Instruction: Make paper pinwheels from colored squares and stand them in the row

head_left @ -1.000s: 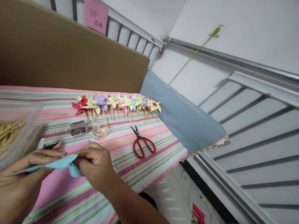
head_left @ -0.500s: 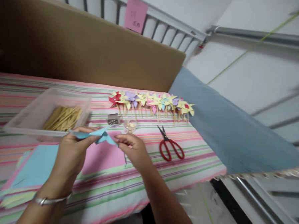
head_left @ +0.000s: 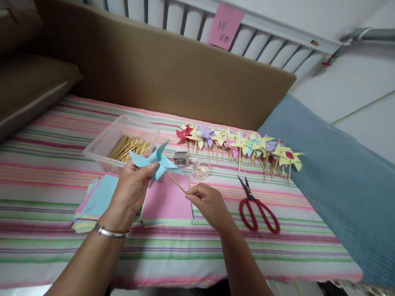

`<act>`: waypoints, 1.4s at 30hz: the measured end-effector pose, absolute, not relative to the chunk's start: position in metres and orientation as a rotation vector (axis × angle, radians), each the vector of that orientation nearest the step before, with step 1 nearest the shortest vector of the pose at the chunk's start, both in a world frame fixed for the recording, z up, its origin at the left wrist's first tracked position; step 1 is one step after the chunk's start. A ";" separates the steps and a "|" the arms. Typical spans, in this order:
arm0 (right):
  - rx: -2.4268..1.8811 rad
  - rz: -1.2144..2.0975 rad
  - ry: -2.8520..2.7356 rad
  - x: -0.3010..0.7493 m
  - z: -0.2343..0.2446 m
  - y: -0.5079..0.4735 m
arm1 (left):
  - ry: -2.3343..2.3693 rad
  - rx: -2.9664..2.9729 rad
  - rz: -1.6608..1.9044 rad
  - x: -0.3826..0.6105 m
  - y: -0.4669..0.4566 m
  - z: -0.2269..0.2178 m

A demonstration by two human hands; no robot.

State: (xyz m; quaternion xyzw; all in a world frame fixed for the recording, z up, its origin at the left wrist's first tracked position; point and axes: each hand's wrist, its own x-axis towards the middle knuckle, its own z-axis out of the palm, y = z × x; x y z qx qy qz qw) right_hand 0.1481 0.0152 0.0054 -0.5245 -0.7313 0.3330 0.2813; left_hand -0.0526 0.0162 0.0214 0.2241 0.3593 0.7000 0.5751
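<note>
A light blue paper pinwheel (head_left: pixel 162 162) is held up over the table, its blades folded in toward the centre. My left hand (head_left: pixel 134 182) is closed on it, the thumb pressed against the paper near the middle. From the pinwheel a thin wooden stick (head_left: pixel 176 182) slants down to the right. Its lower end is pinched between the thumb and fingers of my right hand (head_left: pixel 206 201). Below lies a stack of pink paper squares (head_left: pixel 168 204). Under my left wrist is another stack with a blue sheet (head_left: pixel 102 196) on top.
Behind my left hand stands a clear plastic bin (head_left: pixel 100 148) of wooden sticks (head_left: pixel 131 148). A small box of pins (head_left: pixel 181 159) and a round clear container (head_left: pixel 202 169) sit close by. Red-handled scissors (head_left: pixel 255 208) lie open at right. Several finished pinwheels (head_left: pixel 240 143) line the back, before a cardboard panel (head_left: pixel 174 76).
The pinwheel has turned to show its face, and its stick now shows in my right hand, which sits lower relative to the pinwheel. The camera view has swung left.
</note>
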 end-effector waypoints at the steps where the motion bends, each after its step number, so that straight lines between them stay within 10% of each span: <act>1: -1.411 0.901 -1.959 0.148 0.005 0.015 | 0.836 0.521 1.633 -0.051 0.015 0.023; 19: -1.366 1.146 -1.846 0.154 0.012 0.014 | 1.773 1.841 1.799 -0.074 0.011 0.026; 36: -1.263 1.277 -1.550 0.149 0.000 0.019 | 1.291 2.362 1.488 -0.016 -0.007 0.014; 42: -1.334 1.254 -1.600 0.150 0.000 0.017 | 1.549 2.141 1.918 -0.042 -0.003 0.024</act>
